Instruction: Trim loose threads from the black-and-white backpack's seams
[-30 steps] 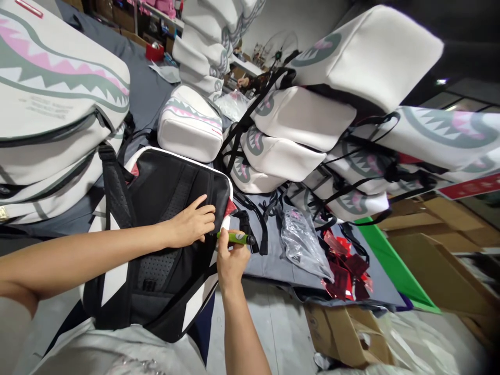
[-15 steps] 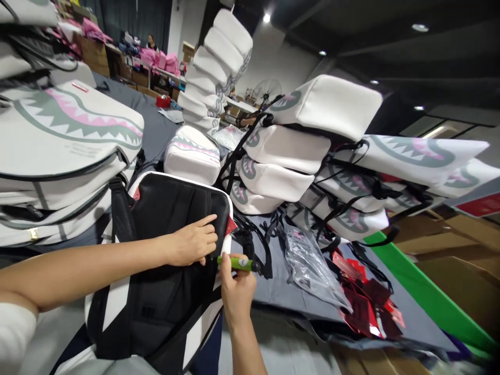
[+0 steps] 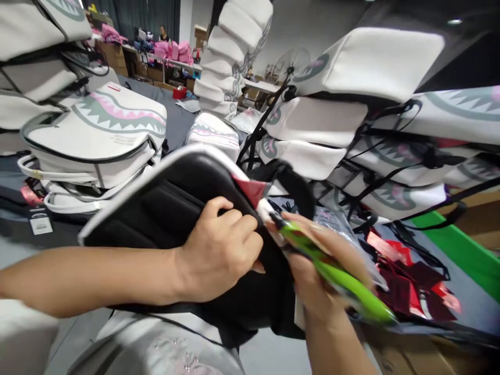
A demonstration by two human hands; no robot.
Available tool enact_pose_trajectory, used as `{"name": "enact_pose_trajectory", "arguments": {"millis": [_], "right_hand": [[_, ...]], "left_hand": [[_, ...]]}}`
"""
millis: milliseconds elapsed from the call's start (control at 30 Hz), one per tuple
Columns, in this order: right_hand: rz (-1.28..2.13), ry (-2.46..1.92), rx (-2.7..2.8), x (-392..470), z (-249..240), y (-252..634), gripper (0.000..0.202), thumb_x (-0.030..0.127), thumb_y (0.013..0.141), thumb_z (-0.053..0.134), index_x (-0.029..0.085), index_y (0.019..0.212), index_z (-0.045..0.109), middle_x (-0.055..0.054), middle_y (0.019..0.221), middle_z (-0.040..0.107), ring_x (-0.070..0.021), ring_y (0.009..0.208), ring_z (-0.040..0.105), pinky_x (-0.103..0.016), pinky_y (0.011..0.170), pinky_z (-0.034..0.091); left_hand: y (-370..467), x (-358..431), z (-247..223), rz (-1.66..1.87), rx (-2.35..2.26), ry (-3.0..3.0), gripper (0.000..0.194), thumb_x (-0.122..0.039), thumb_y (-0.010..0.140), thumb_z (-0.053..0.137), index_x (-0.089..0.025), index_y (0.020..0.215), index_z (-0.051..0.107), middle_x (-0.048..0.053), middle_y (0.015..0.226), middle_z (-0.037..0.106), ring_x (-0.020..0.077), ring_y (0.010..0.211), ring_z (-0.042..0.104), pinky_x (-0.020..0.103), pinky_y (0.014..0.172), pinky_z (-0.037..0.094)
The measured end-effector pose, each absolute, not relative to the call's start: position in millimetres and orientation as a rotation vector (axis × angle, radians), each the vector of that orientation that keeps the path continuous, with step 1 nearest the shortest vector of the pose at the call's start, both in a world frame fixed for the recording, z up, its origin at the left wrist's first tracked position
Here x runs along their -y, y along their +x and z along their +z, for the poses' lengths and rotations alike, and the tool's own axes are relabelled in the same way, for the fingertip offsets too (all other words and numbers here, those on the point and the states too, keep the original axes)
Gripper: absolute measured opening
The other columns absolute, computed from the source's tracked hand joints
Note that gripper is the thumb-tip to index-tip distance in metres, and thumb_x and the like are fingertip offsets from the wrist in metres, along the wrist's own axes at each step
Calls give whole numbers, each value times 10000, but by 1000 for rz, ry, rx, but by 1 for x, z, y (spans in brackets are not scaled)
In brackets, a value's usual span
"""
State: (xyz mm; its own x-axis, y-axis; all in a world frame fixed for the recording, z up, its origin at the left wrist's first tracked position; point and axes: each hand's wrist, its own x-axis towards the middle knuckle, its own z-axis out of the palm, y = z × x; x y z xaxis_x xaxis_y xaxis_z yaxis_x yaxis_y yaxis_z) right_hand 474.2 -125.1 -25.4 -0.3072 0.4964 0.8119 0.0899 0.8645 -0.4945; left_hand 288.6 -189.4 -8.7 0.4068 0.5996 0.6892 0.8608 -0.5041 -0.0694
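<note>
Clasping black, white-edged backpack (image 3: pixel 172 213), left hand (image 3: pixel 224 247) is clenched. Blurred lime-green tool (image 3: pixel 353 289) is gripped by right hand (image 3: pixel 314 286). Grey-draped table (image 3: pixel 176 122) is piled with off-white backpacks (image 3: pixel 385 62), grey wall (image 3: pixel 291 31) behind.

A tilted backpack (image 3: pixel 156 208), black and padded with white edging; a blurred green pen-like tool (image 3: pixel 347 281) slants beside its red corner patch (image 3: pixel 252 191).

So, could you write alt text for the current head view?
A left hand touches the black back of a backpack; the right hand holds a blurred green tool near a red flap. White bags are stacked beyond.
</note>
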Motion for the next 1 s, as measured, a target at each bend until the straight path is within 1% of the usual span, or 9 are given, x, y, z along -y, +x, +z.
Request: {"name": "enact_pose_trajectory", "arguments": {"millis": [200, 333, 433, 500, 600, 700, 833, 900, 1000], "right_hand": [[759, -790, 1779, 90, -88, 487, 355, 336, 965, 622, 235, 1305, 613, -81, 991, 777, -278, 859, 759, -448, 820, 629], [373, -738, 1887, 101, -128, 484, 337, 193, 952, 607, 265, 1281, 623, -75, 1057, 763, -268, 929, 739, -452, 857, 581], [68, -623, 1994, 106, -142, 469, 388, 91, 930, 578, 259, 1279, 604, -98, 1141, 736, -264, 968, 713, -449, 837, 521], [-12, -644, 2017, 104, -147, 457, 402, 62, 929, 559, 239, 1290, 576, -113, 1155, 724, -260, 970, 702, -435, 819, 486], [9, -766, 1987, 102, -152, 442, 352, 68, 940, 532, 221, 1254, 572, -97, 1035, 718, -252, 920, 678, -418, 799, 461], [126, -802, 1922, 110, -157, 436, 279, 80, 939, 520, 224, 1169, 586, -62, 933, 675, -235, 863, 647, -406, 797, 465], [251, -768, 2002, 117, -161, 441, 256, 77, 936, 515, 223, 1134, 588, -52, 939, 644, -223, 872, 638, -402, 817, 474], [253, -786, 1995, 115, -162, 445, 257, 76, 935, 528, 225, 1136, 588, -50, 942, 655, -222, 868, 644, -394, 809, 483], [241, -818, 1916, 107, -162, 448, 270, 68, 932, 559, 243, 1135, 584, -32, 916, 683, -210, 829, 660, -366, 776, 504]], "left_hand": [[269, 125, -81, -341, 1368, -2621, 210, -354, 888, 683, -166, 980, 676, 58, 965, 648, 215, 935, 587, 368, 863, 411], [247, 116, -77, -548, 1319, -2522, 234, -335, 955, 582, -185, 1120, 654, 99, 1266, 608, 246, 1186, 525, 425, 1064, 334], [244, 103, -57, -587, 1552, -2439, 588, -307, 898, 675, -190, 1429, 449, 143, 1503, 440, 277, 1373, 389, 442, 1134, 284], [247, 86, -47, -399, 1716, -2523, 739, -362, 831, 753, -186, 1459, 407, 137, 1456, 496, 289, 1318, 446, 420, 1059, 371], [253, 58, -43, -60, 1765, -2593, 589, -414, 789, 782, -172, 1283, 572, 109, 1228, 646, 306, 1173, 532, 393, 919, 437], [257, 38, -53, 11, 1702, -2591, 489, -416, 790, 773, -168, 1181, 617, 115, 1180, 656, 300, 1127, 551, 377, 881, 432], [256, 29, -71, -31, 1617, -2624, 475, -377, 826, 732, -163, 1226, 592, 117, 1236, 628, 289, 1147, 552, 388, 915, 419], [256, 32, -74, -55, 1540, -2653, 558, -404, 839, 713, -159, 1309, 539, 122, 1291, 603, 284, 1193, 530, 394, 971, 400], [260, 42, -73, -44, 1408, -2623, 945, -574, 757, 751, -131, 1490, 352, 192, 1453, 477, 352, 1339, 409, 517, 1102, 300]]}}
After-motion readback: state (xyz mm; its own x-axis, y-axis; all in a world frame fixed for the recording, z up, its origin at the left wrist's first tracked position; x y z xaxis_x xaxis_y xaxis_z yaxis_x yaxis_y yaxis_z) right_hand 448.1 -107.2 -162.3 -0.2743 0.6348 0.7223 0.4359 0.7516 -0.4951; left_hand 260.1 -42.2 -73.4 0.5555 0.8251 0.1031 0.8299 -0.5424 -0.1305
